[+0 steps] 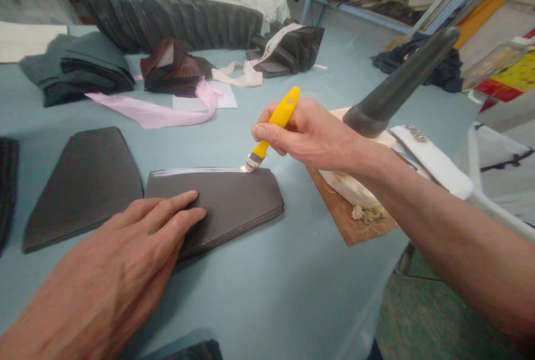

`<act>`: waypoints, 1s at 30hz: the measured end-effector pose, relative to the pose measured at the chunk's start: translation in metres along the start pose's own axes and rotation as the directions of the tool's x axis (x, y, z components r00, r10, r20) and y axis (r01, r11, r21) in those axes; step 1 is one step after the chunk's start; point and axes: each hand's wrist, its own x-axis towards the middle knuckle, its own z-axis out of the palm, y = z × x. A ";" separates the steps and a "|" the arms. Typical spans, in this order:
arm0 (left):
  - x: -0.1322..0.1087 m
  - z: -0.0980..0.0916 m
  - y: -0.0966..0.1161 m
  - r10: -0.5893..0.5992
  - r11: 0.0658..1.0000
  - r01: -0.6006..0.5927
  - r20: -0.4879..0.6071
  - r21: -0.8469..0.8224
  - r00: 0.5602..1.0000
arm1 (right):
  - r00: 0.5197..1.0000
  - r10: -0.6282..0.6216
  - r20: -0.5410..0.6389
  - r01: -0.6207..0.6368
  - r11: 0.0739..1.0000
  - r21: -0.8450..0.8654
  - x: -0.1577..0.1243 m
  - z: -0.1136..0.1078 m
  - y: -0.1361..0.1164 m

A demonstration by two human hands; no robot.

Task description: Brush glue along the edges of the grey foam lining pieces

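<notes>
My right hand [301, 129] grips a small paintbrush [284, 109] with a yellow handle. White paste coats its bristles, and their tip touches the far edge of a stack of dark grey cut pieces [234, 198]. A white streak runs along that edge from the left corner to the brush. My left hand [146, 243] lies on the stack with its fingers stretched out, pressing near the left end. Left of it rests a second stack of dark cut pieces [87, 176], close beside the first.
Dark folded cloth [83, 64], a pink strip [154, 112] and a long row of dark pieces [175, 20] lie farther back on the blue-green table [288, 293]. At right, a brown board [351, 226] carries a pale crusted container, with a thick black cylindrical object [401, 81] above.
</notes>
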 end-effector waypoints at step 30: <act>0.052 -0.045 -0.046 0.048 0.676 0.222 0.343 -0.702 0.938 | 0.956 0.087 -0.279 0.020 0.934 0.358 -0.050 0.097 -0.072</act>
